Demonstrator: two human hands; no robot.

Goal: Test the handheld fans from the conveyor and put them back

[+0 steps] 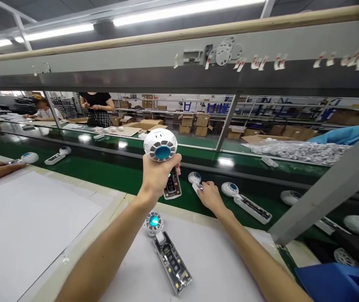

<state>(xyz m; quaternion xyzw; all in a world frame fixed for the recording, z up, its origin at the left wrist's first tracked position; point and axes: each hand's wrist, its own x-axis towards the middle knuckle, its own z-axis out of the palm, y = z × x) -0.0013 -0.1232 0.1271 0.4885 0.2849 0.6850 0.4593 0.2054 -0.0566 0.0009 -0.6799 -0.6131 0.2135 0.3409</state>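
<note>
My left hand (157, 174) is closed round the neck of a white round-headed device (161, 144) with a blue centre, raised above the green belt; its dark circuit-board end hangs below the fingers. On the belt, my right hand (211, 196) has its fingers closed on another white device (194, 178), whose round head points away from me. A third device (173, 262), with a lit cyan centre and a clear cover over its board, lies on the white work surface (217, 260) between my forearms.
More devices (253, 208) lie along the green belt (110, 167) on both sides. At the far left, another person's hand (0, 172) touches one. A slanted metal post (326, 188) stands at the right, near a blue bin (333, 277). A shelf beam (104, 79) crosses above.
</note>
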